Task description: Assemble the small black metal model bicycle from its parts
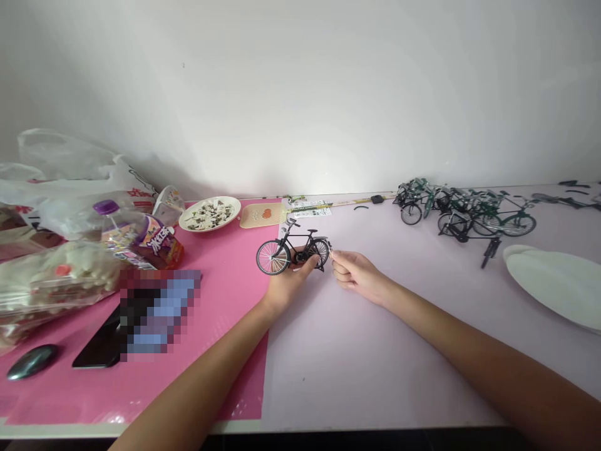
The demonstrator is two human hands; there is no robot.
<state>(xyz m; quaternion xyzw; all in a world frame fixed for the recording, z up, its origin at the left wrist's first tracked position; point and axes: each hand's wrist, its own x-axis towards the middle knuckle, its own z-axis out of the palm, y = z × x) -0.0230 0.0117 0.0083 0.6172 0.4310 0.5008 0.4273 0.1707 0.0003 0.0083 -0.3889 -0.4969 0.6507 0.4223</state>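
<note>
A small black model bicycle (300, 241) is held upright above the table, its front wheel to the left. My left hand (287, 279) grips it low near the pedals and rear wheel, thumb across the frame. My right hand (354, 272) is closed in a pinch at the rear end of the bicycle, by the back mudguard. Whatever lies between its fingertips is too small to make out.
Several model bicycles (469, 210) stand bunched at the back right, near a white plate (558, 288). At the left are a plate of small parts (210, 227), a tray (260, 222), a drink bottle (136, 235), plastic bags (70, 169), a phone (101, 338) and a mouse (32, 361).
</note>
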